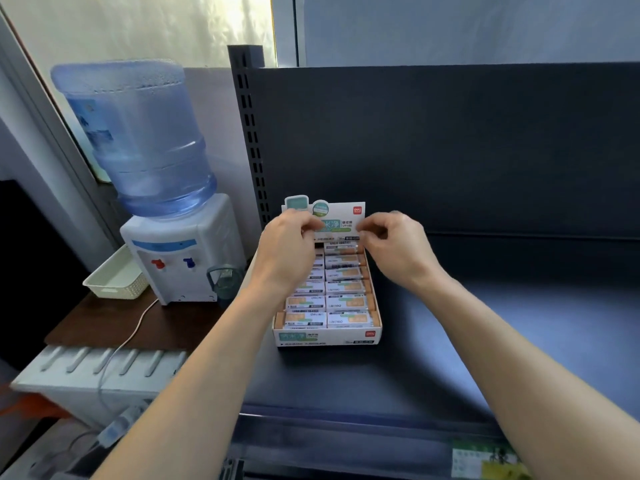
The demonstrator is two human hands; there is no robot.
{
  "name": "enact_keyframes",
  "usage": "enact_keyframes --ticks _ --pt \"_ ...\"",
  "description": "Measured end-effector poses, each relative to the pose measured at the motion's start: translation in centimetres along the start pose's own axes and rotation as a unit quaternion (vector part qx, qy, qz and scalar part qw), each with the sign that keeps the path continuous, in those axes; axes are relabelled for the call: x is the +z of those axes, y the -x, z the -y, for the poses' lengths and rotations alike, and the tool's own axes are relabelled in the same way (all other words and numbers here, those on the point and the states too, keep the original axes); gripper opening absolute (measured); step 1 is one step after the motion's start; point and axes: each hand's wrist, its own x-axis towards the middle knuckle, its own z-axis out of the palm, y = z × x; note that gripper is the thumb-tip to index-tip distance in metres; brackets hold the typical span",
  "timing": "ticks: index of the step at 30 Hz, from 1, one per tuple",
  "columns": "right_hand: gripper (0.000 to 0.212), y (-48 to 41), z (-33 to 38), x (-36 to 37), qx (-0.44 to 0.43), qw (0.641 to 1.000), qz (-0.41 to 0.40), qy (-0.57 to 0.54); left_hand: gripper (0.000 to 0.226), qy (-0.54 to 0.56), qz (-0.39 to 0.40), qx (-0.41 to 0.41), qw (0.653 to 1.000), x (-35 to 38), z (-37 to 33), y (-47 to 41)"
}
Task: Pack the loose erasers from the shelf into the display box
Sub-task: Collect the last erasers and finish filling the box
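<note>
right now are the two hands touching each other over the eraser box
Apart. The head view shows the white cardboard display box's header card plainly visible in the gap between the left hand and the right hand.

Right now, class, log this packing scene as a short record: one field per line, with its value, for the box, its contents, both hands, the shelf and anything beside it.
Box: display box on the dark shelf, header card upright
Contents: two columns of wrapped erasers
Left hand: at the header card, fingers curled
Right hand: at the header card, fingers curled
Loose erasers on shelf: none visible
Beside shelf: water dispenser, white basket
</note>
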Motion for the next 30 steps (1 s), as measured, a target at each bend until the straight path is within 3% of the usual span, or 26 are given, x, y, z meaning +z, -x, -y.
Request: enact_keyframes --ticks 8,30 --pt "0.013 0.0 -1.3 1.1 0.025 0.999 0.026 -0.026 0.026 -0.001 0.061 -0.002 0.998 1.3 1.2 0.4" --pt "0.012 0.0 -1.5 2.0 0.009 0.998 -0.019 -0.065 0.028 -0.048 0.054 0.052 0.996 1.8 1.7 0.5"
